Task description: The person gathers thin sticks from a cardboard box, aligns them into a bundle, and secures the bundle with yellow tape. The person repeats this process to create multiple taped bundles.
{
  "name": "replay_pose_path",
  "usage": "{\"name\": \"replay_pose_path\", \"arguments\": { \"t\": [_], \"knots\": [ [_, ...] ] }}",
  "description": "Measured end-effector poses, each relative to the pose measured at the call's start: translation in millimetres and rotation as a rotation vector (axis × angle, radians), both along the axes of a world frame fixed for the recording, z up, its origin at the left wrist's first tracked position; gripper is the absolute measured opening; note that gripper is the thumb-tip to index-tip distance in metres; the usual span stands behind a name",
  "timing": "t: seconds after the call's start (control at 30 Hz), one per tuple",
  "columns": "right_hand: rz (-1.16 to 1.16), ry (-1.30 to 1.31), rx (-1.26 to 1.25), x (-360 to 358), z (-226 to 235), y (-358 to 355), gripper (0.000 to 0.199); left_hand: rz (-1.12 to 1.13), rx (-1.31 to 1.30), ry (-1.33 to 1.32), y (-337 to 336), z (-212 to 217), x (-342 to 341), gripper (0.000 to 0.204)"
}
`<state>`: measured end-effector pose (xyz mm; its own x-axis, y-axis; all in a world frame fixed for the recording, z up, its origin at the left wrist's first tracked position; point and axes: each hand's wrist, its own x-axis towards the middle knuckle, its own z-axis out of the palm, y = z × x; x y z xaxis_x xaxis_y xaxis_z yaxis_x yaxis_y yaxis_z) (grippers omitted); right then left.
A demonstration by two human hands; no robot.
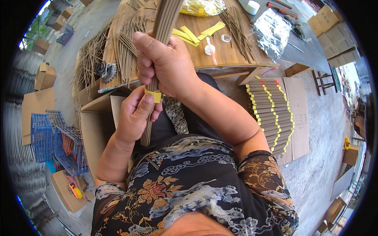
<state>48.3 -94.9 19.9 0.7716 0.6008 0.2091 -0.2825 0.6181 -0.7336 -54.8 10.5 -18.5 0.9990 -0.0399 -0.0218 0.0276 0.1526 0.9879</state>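
A bundle of thin brown incense sticks (167,19) slants upward in front of my body. My right hand (173,63) is closed around its middle, thumb along the sticks. Lower down, my left hand (136,114) pinches a yellow paper strip (154,96) against the bundle, with the thumb on the strip's edge. The sticks' lower ends poke out below my left hand. Beyond my hands, more yellow strips (191,34) lie on the wooden table (232,59), beside a small white lid (210,50).
Loose sticks (132,41) cover the table's left side, near a metal gear part (107,71). Banded bundles (269,114) are stacked on cardboard at my right. An opened carton (100,129) and blue plastic baskets (69,147) stand on the left. Crumpled clear plastic (272,31) lies far right.
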Motion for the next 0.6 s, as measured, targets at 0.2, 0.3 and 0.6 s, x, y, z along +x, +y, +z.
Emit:
{"name": "replay_pose_path", "arguments": {
  "t": [0.2,0.3,0.6],
  "knots": [
    [-0.625,-0.370,-0.273,49.1,-34.2,-38.9,0.035,0.131,-0.053,-0.251,3.5,-4.7,19.4,0.029],
    [-0.864,-0.564,-1.228,94.9,-107.4,-97.2,0.049,0.162,-0.155,-0.287,11.9,-8.2,27.5,0.028],
    [-0.555,-0.153,-1.325,108.2,-171.0,-104.0,0.037,0.151,-0.231,-0.262,8.7,-11.2,45.0,0.031]
  ]
}}
